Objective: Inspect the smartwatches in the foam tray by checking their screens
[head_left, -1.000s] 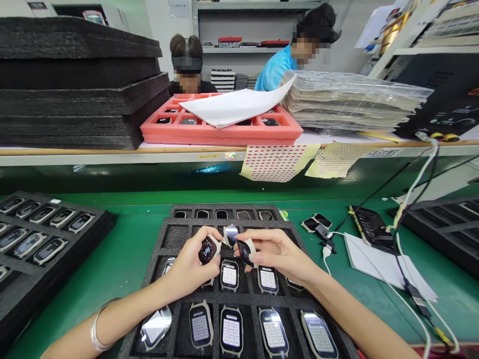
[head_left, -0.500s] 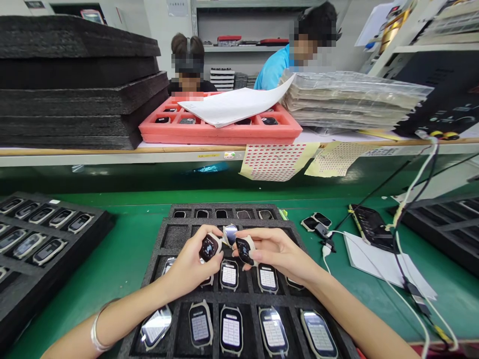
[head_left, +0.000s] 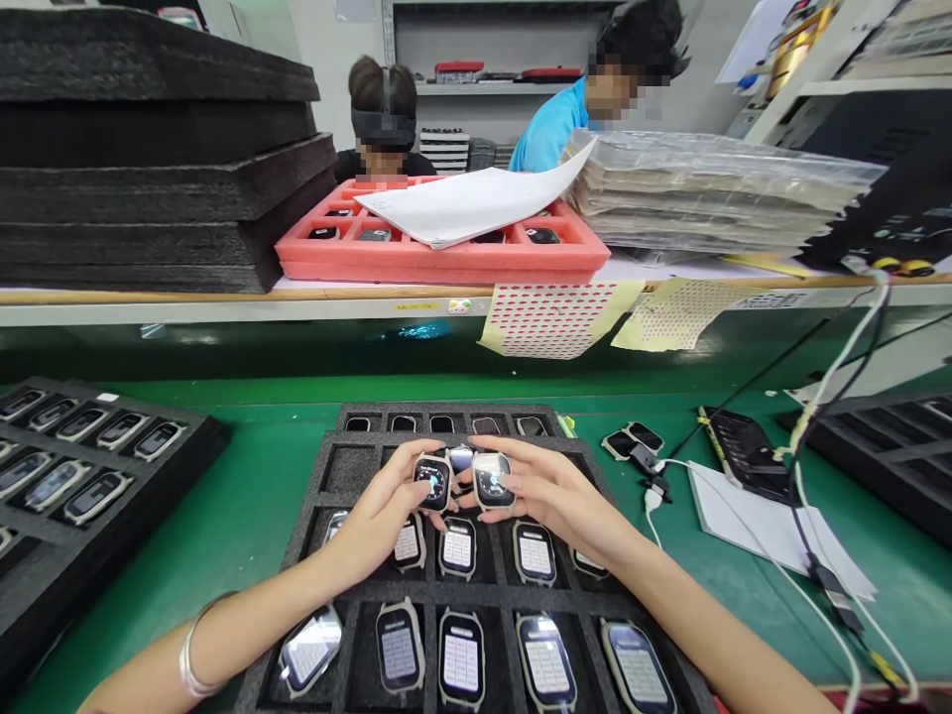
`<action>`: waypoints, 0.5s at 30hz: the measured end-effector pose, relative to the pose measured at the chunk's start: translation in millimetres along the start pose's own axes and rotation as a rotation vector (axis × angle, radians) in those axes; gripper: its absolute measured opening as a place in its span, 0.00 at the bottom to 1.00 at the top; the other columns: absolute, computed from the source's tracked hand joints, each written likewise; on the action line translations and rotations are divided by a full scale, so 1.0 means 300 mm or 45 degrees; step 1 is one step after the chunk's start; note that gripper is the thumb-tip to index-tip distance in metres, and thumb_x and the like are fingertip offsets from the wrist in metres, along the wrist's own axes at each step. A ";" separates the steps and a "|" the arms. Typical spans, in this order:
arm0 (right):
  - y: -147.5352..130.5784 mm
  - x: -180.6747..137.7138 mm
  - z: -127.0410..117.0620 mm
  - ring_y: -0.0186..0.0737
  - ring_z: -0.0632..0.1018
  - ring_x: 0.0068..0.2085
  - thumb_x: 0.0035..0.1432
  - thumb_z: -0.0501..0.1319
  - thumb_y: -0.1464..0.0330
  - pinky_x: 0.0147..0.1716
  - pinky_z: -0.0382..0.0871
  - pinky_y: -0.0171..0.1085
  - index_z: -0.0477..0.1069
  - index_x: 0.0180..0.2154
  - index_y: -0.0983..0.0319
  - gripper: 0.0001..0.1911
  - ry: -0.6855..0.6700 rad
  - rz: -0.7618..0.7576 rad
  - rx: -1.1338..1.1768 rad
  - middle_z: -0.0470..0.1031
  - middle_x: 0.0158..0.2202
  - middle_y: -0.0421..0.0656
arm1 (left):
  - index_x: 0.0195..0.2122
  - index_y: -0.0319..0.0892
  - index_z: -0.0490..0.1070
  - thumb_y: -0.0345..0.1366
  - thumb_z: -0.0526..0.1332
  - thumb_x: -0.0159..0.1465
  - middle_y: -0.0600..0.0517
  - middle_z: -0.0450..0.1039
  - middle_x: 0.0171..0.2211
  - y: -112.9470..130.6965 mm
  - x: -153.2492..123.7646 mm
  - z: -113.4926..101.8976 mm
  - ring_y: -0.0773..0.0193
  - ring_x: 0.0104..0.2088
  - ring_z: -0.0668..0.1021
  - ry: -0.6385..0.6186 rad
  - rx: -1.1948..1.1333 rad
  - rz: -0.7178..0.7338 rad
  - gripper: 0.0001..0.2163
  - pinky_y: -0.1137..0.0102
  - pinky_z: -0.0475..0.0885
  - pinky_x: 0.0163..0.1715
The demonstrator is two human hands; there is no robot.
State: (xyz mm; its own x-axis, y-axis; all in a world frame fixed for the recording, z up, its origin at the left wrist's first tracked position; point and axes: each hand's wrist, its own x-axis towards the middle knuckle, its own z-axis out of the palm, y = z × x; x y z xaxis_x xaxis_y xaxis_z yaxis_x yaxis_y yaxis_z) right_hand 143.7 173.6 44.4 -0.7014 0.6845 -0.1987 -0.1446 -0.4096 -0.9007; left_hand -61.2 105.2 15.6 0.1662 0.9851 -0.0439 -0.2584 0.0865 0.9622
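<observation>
In my left hand [head_left: 394,501] is a strapless smartwatch [head_left: 433,483] with a lit dial, my thumb on its screen. My right hand [head_left: 546,496] holds a second smartwatch [head_left: 494,482], its screen also lit and my thumb touching the glass. The two watches are side by side, faces toward me, above a black foam tray [head_left: 349,468]. Several watches lie in the tray's compartments, many with pale lit screens, such as the watch [head_left: 461,656] in the front row. Another watch [head_left: 461,457] shows behind the gap between my hands, partly hidden.
A foam tray of watches [head_left: 204,436] stands at the left, another tray [head_left: 878,466] at the right. Two watches [head_left: 632,441], a phone [head_left: 744,451], white papers [head_left: 759,526] and cables lie right. Black foam stacks [head_left: 149,178] and a red tray [head_left: 446,266] fill the shelf; two people are beyond.
Both held watches have turned to face me more squarely and come level. My thumbs have moved onto their screens. The right watch's screen now looks brighter.
</observation>
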 end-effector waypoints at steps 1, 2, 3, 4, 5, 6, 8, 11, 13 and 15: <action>0.002 0.000 0.001 0.49 0.80 0.44 0.56 0.64 0.71 0.44 0.75 0.47 0.67 0.55 0.61 0.24 0.015 -0.003 -0.013 0.76 0.48 0.51 | 0.53 0.42 0.60 0.34 0.52 0.64 0.48 0.67 0.41 0.000 0.000 0.000 0.61 0.36 0.73 0.006 -0.002 -0.002 0.16 0.67 0.74 0.34; 0.004 0.001 0.001 0.49 0.80 0.44 0.56 0.64 0.71 0.43 0.76 0.47 0.67 0.55 0.60 0.24 0.024 -0.007 -0.029 0.76 0.48 0.51 | 0.53 0.42 0.61 0.34 0.53 0.63 0.48 0.66 0.41 0.000 0.000 0.000 0.61 0.37 0.73 0.013 -0.001 -0.002 0.16 0.68 0.74 0.34; 0.006 0.001 0.001 0.49 0.80 0.43 0.57 0.64 0.71 0.43 0.76 0.47 0.67 0.55 0.60 0.24 0.028 -0.016 -0.044 0.76 0.48 0.50 | 0.52 0.42 0.61 0.34 0.53 0.63 0.48 0.67 0.41 0.000 0.000 0.000 0.60 0.38 0.72 0.020 -0.001 -0.003 0.16 0.68 0.74 0.33; 0.008 0.001 0.000 0.49 0.80 0.43 0.57 0.64 0.70 0.42 0.76 0.47 0.67 0.56 0.59 0.24 0.025 -0.026 -0.059 0.76 0.48 0.50 | 0.52 0.42 0.62 0.35 0.53 0.63 0.48 0.67 0.40 0.000 0.001 0.000 0.60 0.38 0.72 0.026 -0.001 -0.009 0.16 0.68 0.74 0.33; 0.009 0.001 -0.001 0.49 0.80 0.43 0.57 0.64 0.70 0.42 0.77 0.48 0.67 0.56 0.59 0.24 0.018 -0.035 -0.073 0.77 0.47 0.49 | 0.52 0.43 0.63 0.35 0.54 0.62 0.48 0.67 0.40 0.000 0.002 0.000 0.60 0.38 0.72 0.032 -0.001 -0.016 0.16 0.68 0.74 0.32; 0.011 0.001 -0.003 0.49 0.80 0.44 0.57 0.64 0.69 0.42 0.77 0.49 0.66 0.56 0.59 0.25 0.009 -0.041 -0.085 0.77 0.46 0.49 | 0.51 0.43 0.63 0.36 0.54 0.62 0.48 0.67 0.40 0.001 0.003 0.000 0.60 0.37 0.72 0.036 -0.001 -0.021 0.16 0.68 0.74 0.32; 0.012 0.000 -0.005 0.49 0.80 0.44 0.57 0.64 0.69 0.43 0.77 0.50 0.66 0.57 0.58 0.25 -0.002 -0.049 -0.101 0.77 0.46 0.48 | 0.51 0.44 0.64 0.36 0.55 0.62 0.49 0.68 0.39 0.002 0.004 0.001 0.59 0.38 0.72 0.038 0.002 -0.021 0.15 0.67 0.74 0.32; 0.012 -0.004 -0.003 0.49 0.79 0.46 0.58 0.64 0.68 0.44 0.76 0.52 0.65 0.57 0.58 0.26 -0.009 -0.059 -0.097 0.77 0.47 0.48 | 0.51 0.43 0.63 0.36 0.56 0.62 0.48 0.68 0.39 0.003 0.004 0.004 0.59 0.37 0.73 0.026 0.036 0.004 0.15 0.67 0.74 0.32; 0.010 -0.007 0.002 0.49 0.77 0.50 0.59 0.64 0.67 0.48 0.73 0.53 0.63 0.59 0.57 0.27 -0.033 -0.069 -0.078 0.75 0.50 0.49 | 0.52 0.43 0.62 0.34 0.58 0.61 0.49 0.68 0.39 0.002 0.003 0.006 0.61 0.36 0.73 0.025 0.110 0.029 0.17 0.68 0.73 0.32; 0.009 -0.009 0.007 0.49 0.73 0.54 0.60 0.63 0.67 0.52 0.69 0.55 0.61 0.60 0.57 0.27 -0.072 -0.080 -0.057 0.73 0.53 0.49 | 0.52 0.44 0.61 0.31 0.60 0.59 0.50 0.68 0.39 0.001 0.003 0.006 0.61 0.36 0.73 0.042 0.241 0.060 0.19 0.69 0.71 0.36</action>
State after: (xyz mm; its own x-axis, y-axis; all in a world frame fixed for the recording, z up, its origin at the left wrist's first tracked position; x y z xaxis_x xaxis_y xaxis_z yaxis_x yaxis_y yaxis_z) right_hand 143.8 169.3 43.4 -0.7302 0.6725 -0.1206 -0.1589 -0.3388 -0.9274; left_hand -59.5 105.9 16.3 0.1258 0.9921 -0.0031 -0.0812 0.0134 0.9966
